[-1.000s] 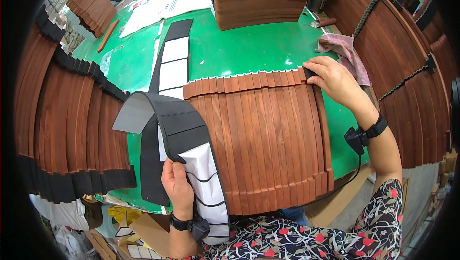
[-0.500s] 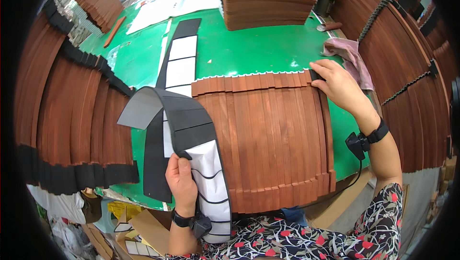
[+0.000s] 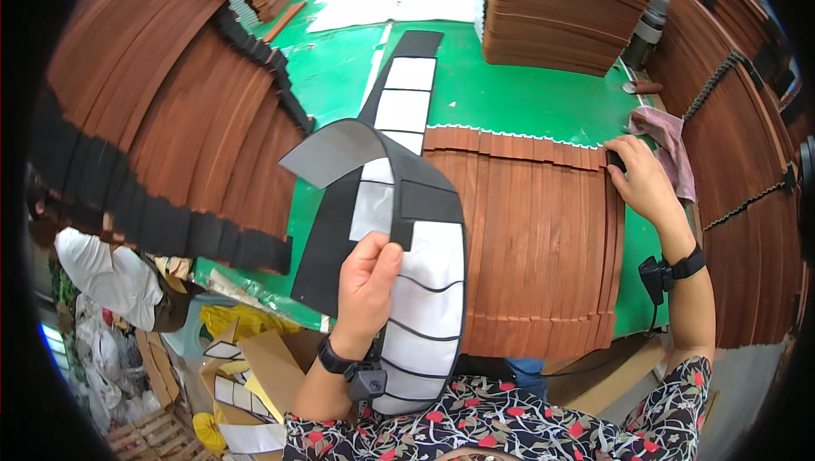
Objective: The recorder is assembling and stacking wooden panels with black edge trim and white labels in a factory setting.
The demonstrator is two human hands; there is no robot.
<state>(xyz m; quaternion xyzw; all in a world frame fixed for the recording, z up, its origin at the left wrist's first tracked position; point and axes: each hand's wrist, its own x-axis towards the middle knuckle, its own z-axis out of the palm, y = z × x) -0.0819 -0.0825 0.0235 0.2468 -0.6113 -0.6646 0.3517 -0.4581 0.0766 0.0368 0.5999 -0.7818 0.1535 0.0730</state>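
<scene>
My left hand (image 3: pixel 367 291) is closed round the edge of a long, curled black strip (image 3: pixel 429 198) with white backing marked off by black lines. A black square flap shows at my thumb. The strip arches up, its grey end bending over to the left. At the far right corner of a flat panel of reddish-brown wooden slats (image 3: pixel 535 240) is my right hand (image 3: pixel 641 177). Its fingers are bent over a small black piece (image 3: pixel 615 160) at that corner, partly covered by them. Behind the curled strip, a second black-and-white strip (image 3: pixel 403 109) lies on the green table (image 3: pixel 518 92).
Stacked brown slatted panels (image 3: pixel 195 113) with black ends rise at the left. A tall brown stack (image 3: pixel 560 7) stands at the back, beside a dark flask (image 3: pixel 649 32). More panels (image 3: pixel 743 215) line the right side, near a pink cloth (image 3: pixel 662 138). An opened carton (image 3: pixel 276 363) sits below.
The view has turned, shifting the table and panel rightward in the picture. My left thumb now presses the black flap more squarely into sight. My right hand stays at the panel's far corner.
</scene>
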